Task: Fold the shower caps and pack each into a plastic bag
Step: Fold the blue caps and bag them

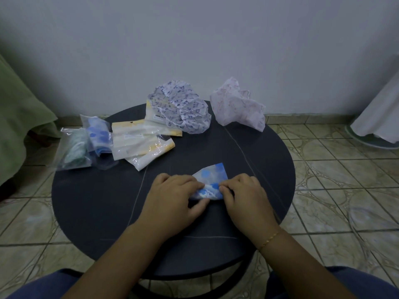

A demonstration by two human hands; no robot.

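— Both forearms come in low over the near rim of the round dark table (86,201), and my left hand (174,197) and right hand (244,197) meet at the middle of it.

— What are the fingers doing?

— Curled down, narrow, on the blue cloud-print shower cap (212,182). My left fingertips press its left edge, thumb tucked at the near edge; my right fingertips pinch the right edge. Nothing else is in either hand.

— How does the cap lie from you?

— It's already folded to a small flat piece, directly between my two hands and fanning out away from me, wider at the far right corner. Its long axis runs roughly left to right, so I judge the next fold goes across that axis, one end over the other. Both hands are equally near; the right one has the better hold on the free end.

— And beyond that? Count for me.

— Far side: two loose caps, a purple-print cap (183,108) and a pale pink cap (237,106), apart from each other. Left side: two packed bags, a green one (73,149) and a blue one (99,134), overlapping at the table's edge. Beside them, a stack of empty plastic bags (142,143); I see roughly three, but they overlap, so I cannot tell exactly.
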